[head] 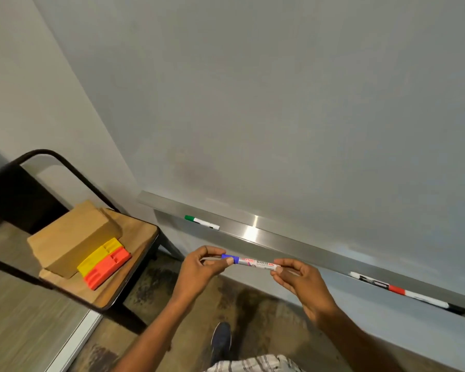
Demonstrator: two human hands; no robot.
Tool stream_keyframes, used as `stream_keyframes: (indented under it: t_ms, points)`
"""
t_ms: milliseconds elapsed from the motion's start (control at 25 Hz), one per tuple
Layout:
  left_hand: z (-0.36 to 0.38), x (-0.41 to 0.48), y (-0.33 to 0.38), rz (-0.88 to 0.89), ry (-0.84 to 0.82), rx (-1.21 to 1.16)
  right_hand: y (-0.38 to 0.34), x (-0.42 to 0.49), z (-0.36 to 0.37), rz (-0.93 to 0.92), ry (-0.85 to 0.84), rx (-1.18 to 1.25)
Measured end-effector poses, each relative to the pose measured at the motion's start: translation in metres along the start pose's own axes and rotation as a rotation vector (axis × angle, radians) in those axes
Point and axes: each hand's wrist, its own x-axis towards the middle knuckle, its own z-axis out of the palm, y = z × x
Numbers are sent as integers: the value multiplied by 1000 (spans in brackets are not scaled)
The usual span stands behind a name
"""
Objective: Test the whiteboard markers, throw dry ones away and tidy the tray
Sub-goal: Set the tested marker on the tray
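Note:
I hold a blue-capped marker (253, 262) level in front of the metal tray (287, 244) below the whiteboard (266, 103). My left hand (202, 269) pinches the blue cap end. My right hand (301, 283) pinches the white barrel's other end. A green-capped marker (202, 222) lies at the tray's left end. Further right in the tray lie a black-ended marker (371, 281), a red-capped marker (411, 293) and a black-capped marker (451, 308).
A wooden chair (134, 232) with a dark metal frame stands at the left, carrying a cardboard box (73, 237), a yellow eraser (100, 255) and an orange eraser (108, 267). My shoe (220, 340) shows on the mottled floor below.

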Motion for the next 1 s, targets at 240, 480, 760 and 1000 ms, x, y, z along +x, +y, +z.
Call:
stream_keyframes:
  t_ms: [240,480,760,1000]
  points:
    - [-56,86,-7,-46,107,-9,1,78,80,-28,54,39]
    - [-89,162,-29,1,158,179,1,151,139,-37,149,-342]
    - [-95,228,-44,-6,151,266,-4,186,164,67,154,-499]
    - [-93,255,-55,8,104,436,0,194,179,47,62,-741]
